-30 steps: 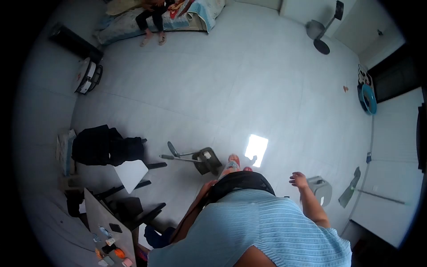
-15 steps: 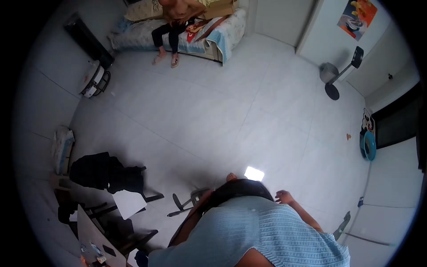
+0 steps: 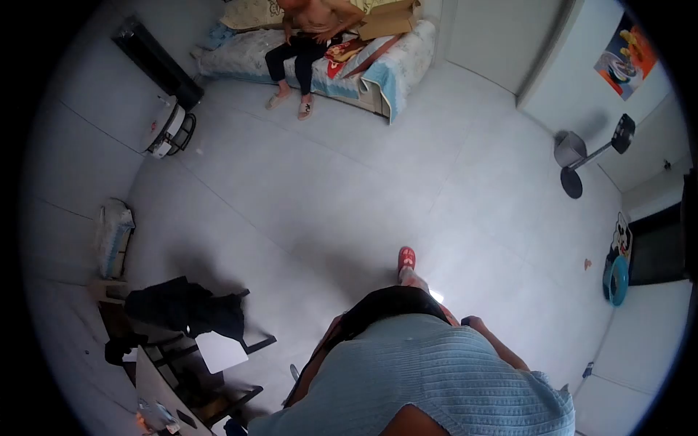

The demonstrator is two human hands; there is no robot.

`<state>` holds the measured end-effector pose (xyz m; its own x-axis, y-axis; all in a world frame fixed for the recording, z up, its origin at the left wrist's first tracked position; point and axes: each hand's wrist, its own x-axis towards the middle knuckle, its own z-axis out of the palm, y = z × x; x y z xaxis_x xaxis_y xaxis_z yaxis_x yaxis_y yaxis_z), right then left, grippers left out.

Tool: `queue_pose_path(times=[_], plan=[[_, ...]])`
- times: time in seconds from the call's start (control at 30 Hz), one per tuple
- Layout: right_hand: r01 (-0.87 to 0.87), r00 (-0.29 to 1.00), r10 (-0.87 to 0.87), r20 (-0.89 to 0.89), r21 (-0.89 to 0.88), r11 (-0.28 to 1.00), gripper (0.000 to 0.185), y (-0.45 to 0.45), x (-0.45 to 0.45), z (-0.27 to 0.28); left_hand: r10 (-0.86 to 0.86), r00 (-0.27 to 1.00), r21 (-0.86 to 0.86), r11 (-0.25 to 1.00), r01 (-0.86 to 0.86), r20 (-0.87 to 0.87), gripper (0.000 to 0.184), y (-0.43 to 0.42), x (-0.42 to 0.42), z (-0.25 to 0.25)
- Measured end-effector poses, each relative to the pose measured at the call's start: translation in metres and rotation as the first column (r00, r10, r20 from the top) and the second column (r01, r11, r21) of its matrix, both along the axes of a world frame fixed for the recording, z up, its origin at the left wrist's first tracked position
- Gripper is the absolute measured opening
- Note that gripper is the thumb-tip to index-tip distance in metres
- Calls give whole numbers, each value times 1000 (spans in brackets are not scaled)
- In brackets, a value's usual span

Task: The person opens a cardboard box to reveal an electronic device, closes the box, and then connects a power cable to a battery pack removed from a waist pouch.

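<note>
My right hand (image 3: 472,322) hangs beside my right hip, close to the dark clothing (image 3: 392,304) at my waist. It looks dark and small, and its fingers cannot be made out. On the other side, part of my left forearm (image 3: 314,363) shows along the light-blue knitted top (image 3: 385,363); my left hand is hidden. A red shoe (image 3: 407,257) on my foot is forward on the pale tiled floor (image 3: 327,189).
A person (image 3: 313,36) sits on a covered bed (image 3: 240,62). At left are a chair with dark clothes (image 3: 185,309) and a desk (image 3: 156,385). A grey bin (image 3: 569,149), a dark stand (image 3: 600,152) and a blue basin (image 3: 618,280) are at right.
A foot in a red shoe has come into view ahead of me. The room has shifted in view. My right hand has turned, its fingers now less distinct. The seated person's hands have moved apart.
</note>
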<state>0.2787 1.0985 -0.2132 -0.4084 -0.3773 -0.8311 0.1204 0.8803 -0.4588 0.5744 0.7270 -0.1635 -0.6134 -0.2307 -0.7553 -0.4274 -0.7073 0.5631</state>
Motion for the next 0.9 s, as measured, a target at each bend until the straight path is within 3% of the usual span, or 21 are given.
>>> queue_pose_path(times=[0.1, 0.2, 0.23, 0.27, 0.3, 0.33, 0.37, 0.43, 0.5, 0.53, 0.57, 0.6, 0.7, 0.77, 0.83, 0.9], plan=[[-139, 986, 142, -87, 32, 990, 22, -56, -56, 28, 2, 1000, -48, 999, -1, 16, 38, -32, -36, 5], [-257, 965, 211, -158, -378, 890, 17, -56, -132, -119, 5, 999, -84, 997, -1, 51, 38, -51, -69, 17], [-253, 965, 229, -124, -241, 937, 19, -97, -151, -87, 28, 996, -89, 996, -21, 82, 38, -57, -80, 17], [-321, 946, 308, -101, -154, 935, 25, -150, -164, -14, 50, 992, -84, 996, -40, 116, 38, -63, -92, 23], [-73, 979, 125, 160, -299, 952, 32, -178, -174, 8, 133, 971, -124, 986, -110, 200, 39, -62, -120, 63], [-31, 967, 106, 232, -307, 951, 38, -226, -174, 79, 185, 966, -40, 983, -181, 181, 39, -64, -120, 57], [-39, 946, 155, 285, -375, 926, 39, -253, -178, 97, 256, 951, 1, 966, -260, 171, 33, -71, -123, 47], [-65, 912, 219, 347, -406, 912, 38, -304, -172, 149, 118, 993, -216, 969, -121, -27, 25, -80, -123, 58], [-219, 903, 363, 229, -481, 849, 36, -333, -167, 160, 207, 977, -170, 963, -211, -44, 26, -92, -142, 97], [-331, 883, 446, 145, -480, 812, 38, -346, -166, 172, 100, 993, -397, 915, -69, 58, 28, -97, -143, 105], [-338, 877, 455, 152, -477, 811, 38, -353, -165, 175, 13, 983, -581, 808, 99, 185, 30, -101, -140, 109], [-320, 888, 435, 149, -480, 817, 39, -358, -165, 177, -67, 976, -707, 679, 195, 206, 29, -106, -130, 108], [-337, 880, 447, 163, -450, 827, 42, -378, -162, 198, 126, 980, -593, 805, -11, 153, 29, -99, -111, 107], [-394, 897, 440, -27, -498, 772, 42, -384, -160, 201, 217, 966, -558, 824, -103, 141, 29, -95, -101, 110], [-422, 880, 473, -40, -520, 742, 40, -399, -156, 209, 285, 949, -549, 818, -168, 134, 30, -92, -95, 114], [-564, 808, 548, -216, -552, 614, 39, -419, -146, 219, 304, 945, -578, 796, -183, 118, 30, -99, -95, 115]])
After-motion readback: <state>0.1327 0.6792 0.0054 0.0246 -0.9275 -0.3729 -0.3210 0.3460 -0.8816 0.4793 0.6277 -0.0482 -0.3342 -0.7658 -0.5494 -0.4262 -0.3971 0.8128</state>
